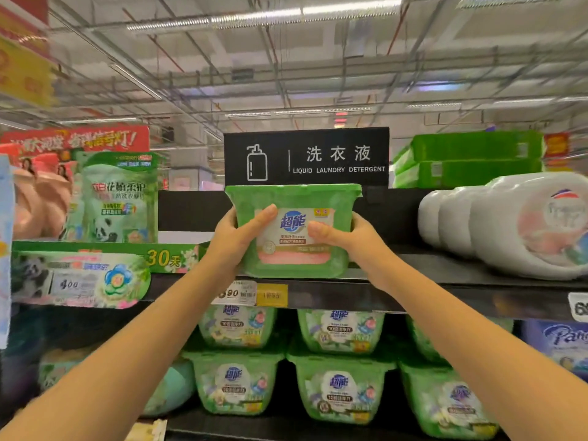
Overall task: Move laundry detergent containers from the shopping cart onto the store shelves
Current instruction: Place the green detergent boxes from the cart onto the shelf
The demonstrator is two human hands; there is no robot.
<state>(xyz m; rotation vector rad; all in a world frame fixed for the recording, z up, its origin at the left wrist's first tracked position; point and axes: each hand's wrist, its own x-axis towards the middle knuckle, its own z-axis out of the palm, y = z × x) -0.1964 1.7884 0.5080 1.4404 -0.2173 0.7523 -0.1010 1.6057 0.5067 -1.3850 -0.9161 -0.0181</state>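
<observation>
1. A green rectangular plastic detergent tub (294, 230) with a white label is gripped by the left hand (234, 238) and the right hand (348, 241), both curled round its sides.
2. The tub is held upright at the front edge of the black metal shelf (429, 265).

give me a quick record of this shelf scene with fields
held item: green detergent tub, label toward camera
left hand: grips tub's left side
right hand: grips tub's right side
placement: at top shelf front edge, contact unclear
right of tub: white bottles
shelf below: green tubs, stacked
sign: black sign, liquid laundry detergent
</observation>
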